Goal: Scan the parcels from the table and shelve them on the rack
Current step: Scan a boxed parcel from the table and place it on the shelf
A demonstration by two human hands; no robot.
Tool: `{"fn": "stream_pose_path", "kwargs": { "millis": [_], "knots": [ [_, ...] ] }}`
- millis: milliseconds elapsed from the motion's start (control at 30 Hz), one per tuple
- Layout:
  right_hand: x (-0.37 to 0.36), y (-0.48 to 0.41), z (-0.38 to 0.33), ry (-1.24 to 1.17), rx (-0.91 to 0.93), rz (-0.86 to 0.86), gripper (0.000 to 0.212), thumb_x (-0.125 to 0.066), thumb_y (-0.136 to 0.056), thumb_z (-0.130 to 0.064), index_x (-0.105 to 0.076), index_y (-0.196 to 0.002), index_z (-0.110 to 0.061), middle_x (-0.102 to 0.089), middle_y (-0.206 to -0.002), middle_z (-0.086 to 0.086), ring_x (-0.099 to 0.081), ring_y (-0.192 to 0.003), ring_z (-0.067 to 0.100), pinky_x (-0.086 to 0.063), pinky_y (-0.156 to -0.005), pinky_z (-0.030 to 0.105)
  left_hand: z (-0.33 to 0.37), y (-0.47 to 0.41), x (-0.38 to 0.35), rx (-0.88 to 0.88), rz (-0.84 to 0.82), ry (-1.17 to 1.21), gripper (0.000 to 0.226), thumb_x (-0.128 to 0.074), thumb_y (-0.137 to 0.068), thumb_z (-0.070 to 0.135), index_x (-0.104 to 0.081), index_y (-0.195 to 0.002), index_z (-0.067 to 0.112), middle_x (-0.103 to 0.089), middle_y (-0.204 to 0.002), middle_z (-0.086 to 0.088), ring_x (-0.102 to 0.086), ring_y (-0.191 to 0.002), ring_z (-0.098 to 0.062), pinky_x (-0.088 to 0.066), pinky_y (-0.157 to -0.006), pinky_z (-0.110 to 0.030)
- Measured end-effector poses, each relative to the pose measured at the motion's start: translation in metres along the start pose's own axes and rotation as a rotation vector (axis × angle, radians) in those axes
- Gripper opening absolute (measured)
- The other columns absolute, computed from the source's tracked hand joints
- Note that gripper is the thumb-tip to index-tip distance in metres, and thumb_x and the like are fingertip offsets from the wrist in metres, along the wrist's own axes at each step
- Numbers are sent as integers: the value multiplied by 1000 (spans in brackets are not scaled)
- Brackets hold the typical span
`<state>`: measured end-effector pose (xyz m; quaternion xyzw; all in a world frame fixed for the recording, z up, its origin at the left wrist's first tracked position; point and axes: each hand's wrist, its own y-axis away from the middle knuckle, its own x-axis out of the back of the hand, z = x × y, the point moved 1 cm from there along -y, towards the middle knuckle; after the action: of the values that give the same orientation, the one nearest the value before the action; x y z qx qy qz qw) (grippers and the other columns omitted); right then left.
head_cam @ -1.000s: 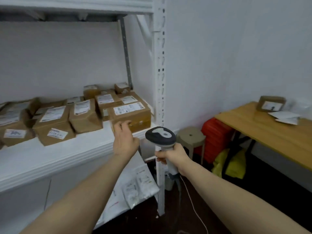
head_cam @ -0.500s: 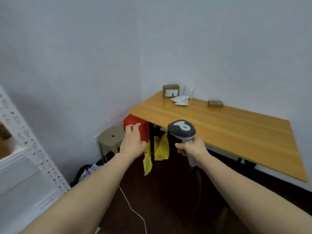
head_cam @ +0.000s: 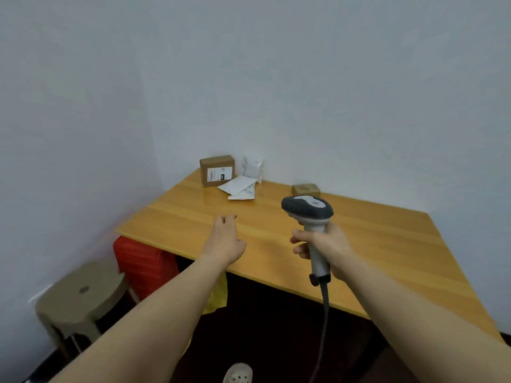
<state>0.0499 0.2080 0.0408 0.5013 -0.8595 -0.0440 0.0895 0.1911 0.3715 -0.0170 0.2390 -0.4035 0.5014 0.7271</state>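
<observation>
Wood-grain table (head_cam: 381, 244), set into a room corner. Head view only.

- Parcels sit at the far corner, about 12 o'clock from where the person stands, pushed against the wall. Judged: parked there to leave the near half as working space.
- Brown box (head_cam: 217, 170) stands on edge with its label facing out, so it could be read without turning it.
- Two flat white mailers (head_cam: 238, 186) lie overlapped at its 4 o'clock. The upper one almost touches the box.
- Clear bag (head_cam: 253, 167) leans on the wall at the box's 3 o'clock.
- Small box (head_cam: 305, 189) sits apart at 1 o'clock, partly behind the scanner head.
- Left hand (head_cam: 225, 239): over the near edge at 11 o'clock, palm down, fingers loosely spread, holding nothing. Well short of the parcels. Judged: reaching to fetch one.
- Right hand (head_cam: 327, 244): fingers wrapped round the scanner (head_cam: 307, 210) grip. The head is up and points forward toward the parcels, ready to read. Its cable (head_cam: 325, 313) hangs to the floor.
- Rack not in view.

Containers:
- Both boxes are closed, contents unseen.
- Clear bag holds something pale. Cannot tell what.
- Mailers are flat and sealed.
- Red case (head_cam: 141, 261) lies under the table at 9 o'clock. Closed or open, cannot tell.
- Yellow bag (head_cam: 218, 294) is beside it and mostly hidden.
- Stool (head_cam: 80, 294) stands at 8 o'clock with nothing on it.

Judged: four parcels left to scan.
</observation>
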Motion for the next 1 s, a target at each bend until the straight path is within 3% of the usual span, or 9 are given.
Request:
{"fn": "stream_pose_path", "kwargs": {
  "millis": [167,300,467,567,700,800,900,1000],
  "knots": [
    [-53,-189,-15,-49,-71,0,19,-71,-85,-9,-59,-100,-10,-72,-79,13,-64,-52,19,-53,-52,29,-39,-188,-22,75,-18,56,67,-58,-87,17,-27,-146,17,-30,-140,-7,-53,-104,-22,-43,-73,-29],
    [-93,-304,-21,-75,-189,-28,19,-72,-83,-8,-61,-99,-8,-72,-72,11,-61,-47,17,-50,-48,27,-80,-306,-23,188,-59,7,65,-57,-89,19,-27,-146,17,-28,-143,-6,-52,-111,-26,-43,-77,-32],
    [-125,-409,-21,-71,-267,-74,24,-74,-81,-11,-63,-102,-10,-74,-70,6,-62,-48,15,-52,-50,27,-104,-431,-19,228,11,-87,64,-58,-86,15,-30,-143,10,-34,-142,-12,-35,-128,-28,-37,-100,-37],
    [-140,-456,-17,-85,-295,-82,23,-75,-81,-12,-63,-101,-11,-74,-74,6,-63,-51,16,-52,-52,28,-116,-493,-21,189,-3,-186,69,-61,-85,21,-28,-143,6,-31,-145,-15,-25,-136,-30,-30,-107,-38],
    [-148,-502,-8,-60,-315,-107,27,-75,-81,-12,-63,-105,-10,-74,-81,9,-63,-59,20,-53,-60,32,-132,-558,-27,231,-31,-295,95,-66,-83,29,-5,-151,2,-8,-158,-14,3,-147,-31,-8,-119,-41],
    [-149,-522,2,-62,-343,-102,27,-74,-80,-9,-63,-105,-8,-73,-81,11,-63,-58,21,-53,-59,32,-139,-587,-33,288,-110,-354,107,-69,-81,31,6,-151,1,6,-160,-14,13,-146,-31,-3,-119,-42],
    [-149,-536,12,-62,-370,-96,26,-74,-80,-7,-63,-103,-7,-73,-76,9,-62,-53,18,-52,-53,29,-141,-605,-40,289,-192,-402,112,-70,-80,29,13,-150,3,14,-159,-16,18,-145,-34,0,-119,-44],
    [-149,-546,19,-86,-393,-90,24,-74,-80,-5,-63,-102,-6,-73,-72,9,-62,-50,18,-52,-51,28,-142,-611,-42,269,-209,-487,107,-66,-80,28,11,-151,8,4,-159,-13,6,-146,-34,-7,-117,-47]
  ]
}}
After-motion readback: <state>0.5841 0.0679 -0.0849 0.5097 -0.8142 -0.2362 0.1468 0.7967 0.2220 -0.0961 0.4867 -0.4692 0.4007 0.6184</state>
